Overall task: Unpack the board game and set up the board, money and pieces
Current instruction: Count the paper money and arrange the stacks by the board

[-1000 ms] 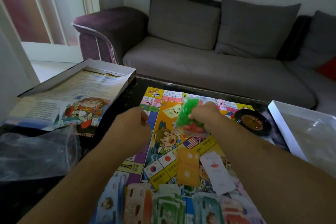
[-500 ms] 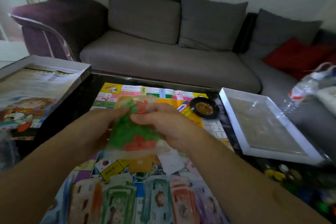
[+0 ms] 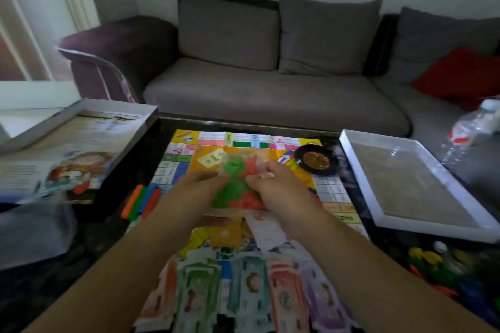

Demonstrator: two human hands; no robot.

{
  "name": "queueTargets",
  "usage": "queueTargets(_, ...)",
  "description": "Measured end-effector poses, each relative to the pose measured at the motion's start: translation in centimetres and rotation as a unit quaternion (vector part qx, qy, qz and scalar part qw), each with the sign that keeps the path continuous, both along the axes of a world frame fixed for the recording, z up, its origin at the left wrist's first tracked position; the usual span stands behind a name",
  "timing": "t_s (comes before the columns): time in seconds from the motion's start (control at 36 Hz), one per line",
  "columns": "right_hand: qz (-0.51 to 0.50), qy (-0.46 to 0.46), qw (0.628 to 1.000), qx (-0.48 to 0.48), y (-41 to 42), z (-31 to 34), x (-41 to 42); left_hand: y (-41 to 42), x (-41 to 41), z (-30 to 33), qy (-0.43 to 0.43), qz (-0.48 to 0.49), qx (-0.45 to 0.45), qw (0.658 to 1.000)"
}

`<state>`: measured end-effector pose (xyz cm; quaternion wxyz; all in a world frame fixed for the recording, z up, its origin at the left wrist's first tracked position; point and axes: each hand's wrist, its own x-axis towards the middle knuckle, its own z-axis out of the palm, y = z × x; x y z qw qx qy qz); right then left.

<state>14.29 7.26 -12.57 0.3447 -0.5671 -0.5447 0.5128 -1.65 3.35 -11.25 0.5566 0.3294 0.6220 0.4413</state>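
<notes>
Clear plastic bag (image 3: 238,184) of green and red pieces pinched between left hand (image 3: 189,192) and right hand (image 3: 276,192) fingers above board (image 3: 335,192); risk: sudden tear, pieces scattering beyond fingertips onto money (image 3: 251,286).

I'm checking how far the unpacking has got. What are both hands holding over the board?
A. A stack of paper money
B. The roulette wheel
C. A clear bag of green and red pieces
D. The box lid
C: the left hand and right hand both grip the clear bag of green and red pieces above the board.
</notes>
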Motion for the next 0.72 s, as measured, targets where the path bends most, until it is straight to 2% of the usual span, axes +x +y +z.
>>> queueTargets(0.08, 0.000, -0.018, 1.000, 0.011, 2.0, -0.2, -3.7, 0.3, -2.8, 0.5, 0.072, 0.040, 0.026, 0.996)
queueTargets(0.17, 0.011, -0.012, 1.000, 0.013, 4.0, -0.2, -7.8, 0.9, -6.5, 0.4, 0.199, 0.067, 0.076, 0.975)
queueTargets(0.22, 0.011, 0.010, 1.000, 0.000, 5.4, -0.4, -11.0, 1.3, -9.0, 0.3, 0.248, 0.087, 0.091, 0.961)
queueTargets(0.28, 0.008, 0.020, 1.000, -0.014, 7.0, -1.1, -14.5, 1.7, -11.2, 0.1, 0.265, 0.124, 0.090, 0.952)
queueTargets(0.44, 0.046, -0.026, 0.998, -0.027, 11.2, -3.1, -23.1, 2.6, -15.2, -0.5, 0.238, 0.224, 0.099, 0.940)
queueTargets(0.53, 0.058, -0.036, 0.998, -0.014, 12.4, -4.5, -25.9, 2.7, -16.1, -0.7, 0.261, 0.255, 0.115, 0.924)
queueTargets(0.61, 0.094, -0.136, 0.986, 0.030, 13.1, -6.6, -27.9, 2.9, -16.5, -0.6, 0.265, 0.262, 0.120, 0.920)
queueTargets(0.64, 0.103, -0.201, 0.972, 0.061, 12.9, -6.8, -28.2, 2.9, -16.5, -0.5, 0.260, 0.260, 0.117, 0.923)
queueTargets(0.69, 0.088, -0.346, 0.922, 0.150, 12.0, -6.4, -28.2, 3.0, -16.5, -0.5, 0.255, 0.255, 0.115, 0.926)
queueTargets(0.72, 0.072, -0.375, 0.906, 0.182, 11.8, -6.6, -28.1, 3.0, -16.5, -0.5, 0.255, 0.254, 0.117, 0.926)
